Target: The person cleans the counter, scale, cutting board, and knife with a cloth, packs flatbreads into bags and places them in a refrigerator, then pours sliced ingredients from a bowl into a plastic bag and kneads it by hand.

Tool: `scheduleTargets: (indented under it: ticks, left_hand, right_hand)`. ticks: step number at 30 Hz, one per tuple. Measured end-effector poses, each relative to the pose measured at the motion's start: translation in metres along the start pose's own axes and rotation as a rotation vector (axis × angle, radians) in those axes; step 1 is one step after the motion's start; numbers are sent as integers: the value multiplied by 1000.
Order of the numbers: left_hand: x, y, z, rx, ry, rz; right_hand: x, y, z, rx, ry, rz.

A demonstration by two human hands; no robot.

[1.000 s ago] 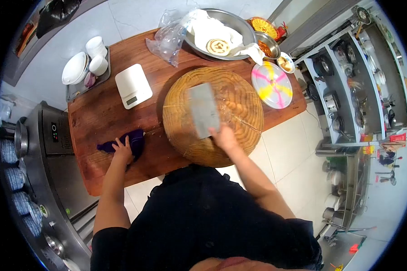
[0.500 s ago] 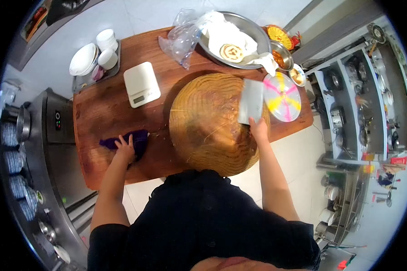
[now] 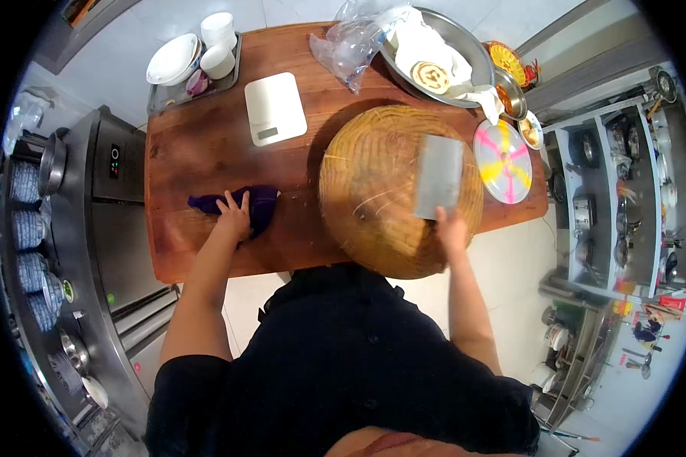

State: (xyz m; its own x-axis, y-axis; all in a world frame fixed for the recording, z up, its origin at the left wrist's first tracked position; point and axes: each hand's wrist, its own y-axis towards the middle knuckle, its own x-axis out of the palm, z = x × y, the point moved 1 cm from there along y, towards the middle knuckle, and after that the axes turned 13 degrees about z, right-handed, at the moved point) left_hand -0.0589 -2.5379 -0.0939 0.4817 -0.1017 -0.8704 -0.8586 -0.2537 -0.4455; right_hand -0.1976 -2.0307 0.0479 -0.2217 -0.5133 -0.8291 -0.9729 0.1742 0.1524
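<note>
R grip (image 3: 451, 227) closed on cleaver (image 3: 439, 175), mostly fwd of it; L grip (image 3: 235, 216) splayed atop purp cloth (image 3: 264, 204)

Smooth metal cleaver (image 3: 439, 175), matt cloth (image 3: 264, 204)

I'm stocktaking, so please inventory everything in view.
Table: 1, brown, centre
Chopping block: 1, brown, centre-right
Cleaver: 1, grey, in right hand
Cloth: 1, purple, table's left
Scale: 1, white, left of block
Tray: 1, grey, far left
Crockery: several, white, on tray
Basin: 1, silver, far edge
Bag: 1, clear, beside basin
Disc: 1, multicoloured, right of block
Bowls: 2, silver and white, beside basin
Cabinet: 1, grey, left
Shelves: several, grey, right
Left hand: 1, bare, on cloth
Right hand: 1, bare, holding cleaver
</note>
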Motion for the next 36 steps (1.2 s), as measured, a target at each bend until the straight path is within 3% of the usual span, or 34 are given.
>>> scheduleTargets:
  ticks: [2,3,5,8,9,10,11,12,14,16,17,18,20,23,25,27,30,32,34,36]
  left_hand:
    - [6,2,-2,29,22,19]
    - [7,2,-3,35,16,23]
    - [4,2,-3,38,-16,25]
    - [-17,-4,2,7,-78,-15]
    - [-25,-5,3,27,-45,-35]
    - [-32,-6,4,48,-13,-54]
    - [-37,-6,6,99,69,-77]
    - [-37,-6,7,151,153,-100]
    - [-25,-2,6,62,38,-92]
    - [-34,-7,6,67,-14,-84]
    - [-39,-9,6,82,-3,-87]
    - [-44,-11,6,94,6,-90]
    - [-43,-8,7,122,29,-92]
    - [-35,-5,5,148,85,-113]
    - [-45,-6,9,128,123,-135]
    - [-72,-19,15,1,20,-205]
    - [-84,-25,18,-50,-63,-235]
    - [-73,-18,12,-15,-26,-214]
    - [-42,1,10,40,75,-188]
    - [-73,-22,12,18,-6,-183]
  right_hand:
    - [-12,0,29,416,66,-103]
    - [0,-5,49,205,109,-33]
    - [5,-26,-6,9,-79,-85]
    - [38,-58,-70,-27,-69,-292]
    - [46,-72,-87,-113,52,-229]
    - [53,-81,-105,-53,-92,-365]
    - [60,-92,-107,-131,-45,-344]
    - [60,-98,-99,-90,-53,-312]
    - [51,-110,-78,-9,-74,-255]
    - [18,-116,-29,130,-66,-33]
    - [-19,-117,-22,424,55,-105]
    - [-43,-128,-3,393,84,25]
    - [-66,-150,60,587,69,78]
    - [-60,-179,77,483,-57,109]
    - [-52,-175,-1,500,67,-17]
    - [-6,-171,-22,145,54,-35]
    - [23,-150,-84,277,-22,-180]
    - [32,-143,-64,39,-60,-56]
    - [23,-145,-28,187,-15,2]
    - [-19,-147,-13,440,199,25]
